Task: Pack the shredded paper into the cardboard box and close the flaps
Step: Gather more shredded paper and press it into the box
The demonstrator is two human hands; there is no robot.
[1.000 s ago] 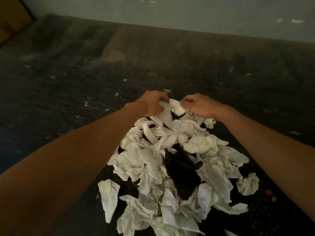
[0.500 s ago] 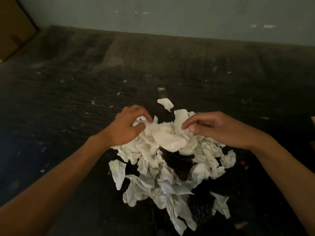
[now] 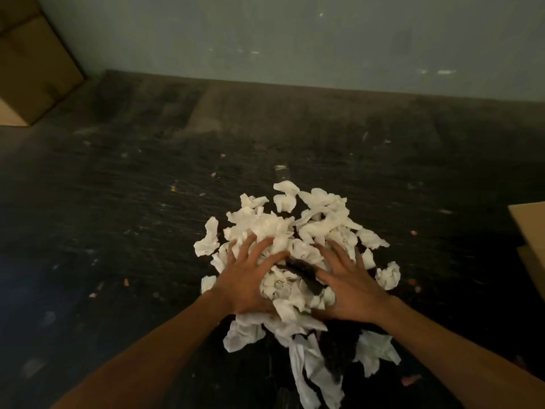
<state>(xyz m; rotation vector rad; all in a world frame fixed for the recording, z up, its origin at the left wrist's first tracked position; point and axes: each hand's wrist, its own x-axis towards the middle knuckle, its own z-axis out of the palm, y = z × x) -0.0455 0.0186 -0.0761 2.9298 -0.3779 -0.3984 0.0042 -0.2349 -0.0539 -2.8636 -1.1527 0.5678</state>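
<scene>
A: Item one, the surface [image 3: 118,231]?
B: Dark, scuffed and streaked, flecked with small pale and pinkish scraps. Dim light throughout. It runs back to a plain grey-green wall [image 3: 295,39].

A: Other fixtures?
B: Brown cardboard box [image 3: 26,72], far left corner, against the wall, partly out of view. Second piece of cardboard [image 3: 530,231], right edge, cut off by the view; whether it is a box or a flap cannot be told.

A: Item two, the left hand [image 3: 247,278]?
B: Palm down, fingers spread wide, laid flat on the left near side of the heap. Grip is not closed; it presses on paper and does not clasp any piece that can be seen.

A: The right hand [image 3: 351,287]?
B: Same entry. Palm down, fingers splayed, resting on the right near side of the heap. Grip wide, nothing clasped.

A: Item three, the shredded paper [image 3: 283,231]?
B: White crumpled pieces in one loose mound at the middle of the surface. The bulk lies beyond and beneath the fingertips; a raised clump sits between the two hands. Long strips trail toward the wearer below the wrists. A few pieces lie just off the mound at left and right.

A: Anything else in the mound?
B: A dark patch [image 3: 303,273] between the hands; what it is cannot be told.

A: Paper relative to the boxes?
B: Well apart from the left box; nearer the right cardboard, not touching it.
</scene>
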